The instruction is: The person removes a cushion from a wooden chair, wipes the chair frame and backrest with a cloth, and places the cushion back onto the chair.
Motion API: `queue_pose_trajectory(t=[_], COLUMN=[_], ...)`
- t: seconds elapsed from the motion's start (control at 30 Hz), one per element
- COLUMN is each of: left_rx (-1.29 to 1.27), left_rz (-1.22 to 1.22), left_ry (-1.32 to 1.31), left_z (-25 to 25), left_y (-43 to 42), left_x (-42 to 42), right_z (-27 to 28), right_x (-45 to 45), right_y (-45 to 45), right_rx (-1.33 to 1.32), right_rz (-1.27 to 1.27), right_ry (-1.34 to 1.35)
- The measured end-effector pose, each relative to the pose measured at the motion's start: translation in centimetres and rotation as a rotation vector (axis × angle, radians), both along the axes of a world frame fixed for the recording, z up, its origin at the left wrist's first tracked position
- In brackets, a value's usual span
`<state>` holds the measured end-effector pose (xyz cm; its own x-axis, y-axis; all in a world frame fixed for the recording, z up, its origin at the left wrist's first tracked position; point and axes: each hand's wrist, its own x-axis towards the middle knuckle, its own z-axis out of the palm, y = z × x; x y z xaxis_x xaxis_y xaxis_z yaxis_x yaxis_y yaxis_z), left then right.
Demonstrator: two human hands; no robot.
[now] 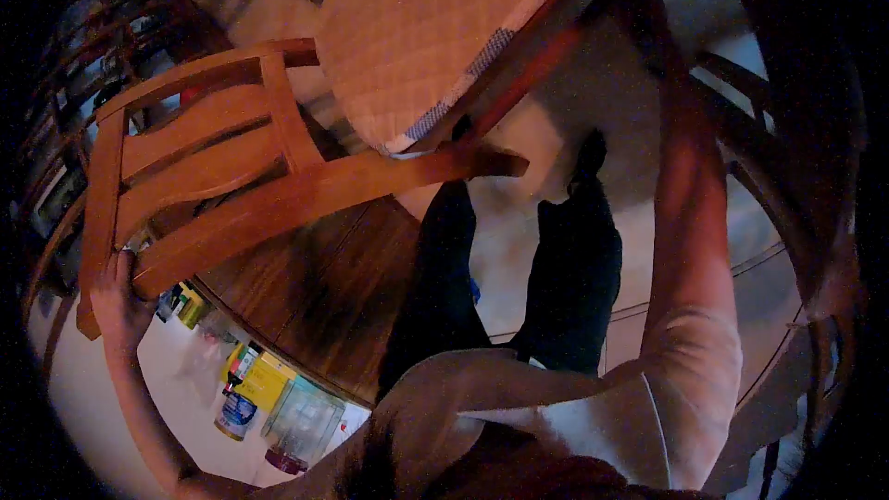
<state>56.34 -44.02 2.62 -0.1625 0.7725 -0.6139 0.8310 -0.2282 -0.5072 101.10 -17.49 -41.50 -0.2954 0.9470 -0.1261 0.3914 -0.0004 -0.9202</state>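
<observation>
A wooden chair [306, 194] is tilted on its side in front of me, its slatted back toward the left and its seat at the top. The seat has a pale quilted cover [417, 28] with a checked edge. My left hand [120, 301] is closed around the end of the chair's back. At the upper right, my right hand [639, 18] is closed at the seat's far side, by a leg; it is in deep shadow and its fingers are hard to make out.
A dark wooden surface [315, 287] lies below the chair. At lower left are a labelled jar [236, 415], a yellow pack [264, 380] and a clear container [301, 421]. Dark chair parts [764, 194] stand at right. Crowded wooden racks [116, 28] fill the upper left.
</observation>
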Motion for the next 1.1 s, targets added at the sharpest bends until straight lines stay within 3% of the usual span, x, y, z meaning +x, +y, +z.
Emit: queue_pose_trajectory(t=[0.13,0.47,0.53,0.57,0.63,0.73,0.77,0.83,0.97,1.03,1.1], left_rx=[-0.056,-0.173,-0.138,-0.129,-0.207,-0.19,-0.192,-0.202,-0.348,-0.387,-0.364], left_rz=[-0.123,-0.068,-0.3,-0.3,-0.091,-0.016,-0.015,0.181,0.404,0.433,0.414], left_ry=[0.046,0.195,0.145,0.145,0.152,0.108,0.108,0.064,0.03,-0.011,-0.161], left_z=[0.5,0.6,0.5,0.1,-0.6,-1.0,-1.3,-1.6,-1.3,-2.2,-2.3], left_y=[-0.5,-7.4,-10.9,-12.3,-14.3,-12.5,-12.6,-13.1,-10.6,-12.0,-11.2], left_x=[-0.2,2.5,1.7,1.8,2.2,5.4,5.9,6.8,10.5,10.1,10.6], right_z=[-1.0,0.5,1.6,2.9,5.2,4.4,2.7,1.2,3.6,1.3,0.2], right_x=[0.9,3.5,3.7,3.6,2.8,2.5,2.9,3.5,3.9,5.0,5.5], right_y=[-0.1,-1.5,-2.5,-2.6,-4.1,-3.8,-3.9,-4.1,-4.4,-4.0,-4.4], right_rx=[-0.012,-0.051,-0.061,-0.052,-0.474,-0.622,-0.624,-0.352,-0.62,-0.478,-0.363], right_rz=[0.021,0.15,0.198,0.196,0.006,-0.013,-0.012,0.225,0.088,0.337,0.331], right_ry=[-0.037,-0.21,-0.23,-0.232,0.089,0.217,0.218,0.124,0.356,0.095,0.038])
